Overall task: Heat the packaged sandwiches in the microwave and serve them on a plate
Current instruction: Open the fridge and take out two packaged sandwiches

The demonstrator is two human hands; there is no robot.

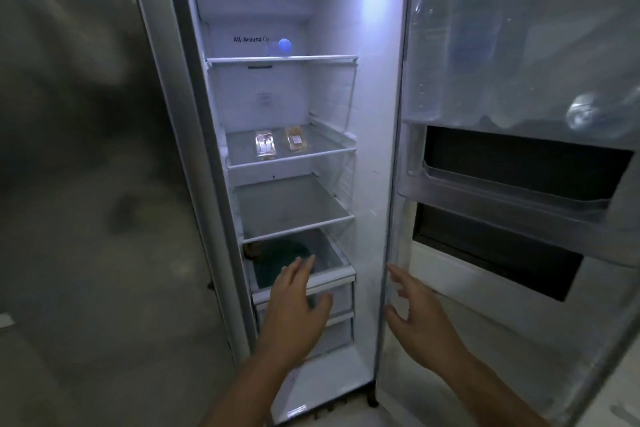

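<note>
Both hands empty, fingers spread: left hand [294,308], right hand [420,319] near fridge [367,184]; two sandwiches [278,144] on far shelf [291,159].

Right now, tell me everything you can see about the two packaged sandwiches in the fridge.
The two packaged sandwiches lie side by side, slightly apart, on the second glass shelf of the open fridge, left of centre. Each is in clear wrap. The left sandwich glares under the fridge light, so its filling is unreadable. The right sandwich shows tan bread and a small pale label on top. Both lie flat, pointing front to back. Neither hand touches them; both hands are lower down.
</note>
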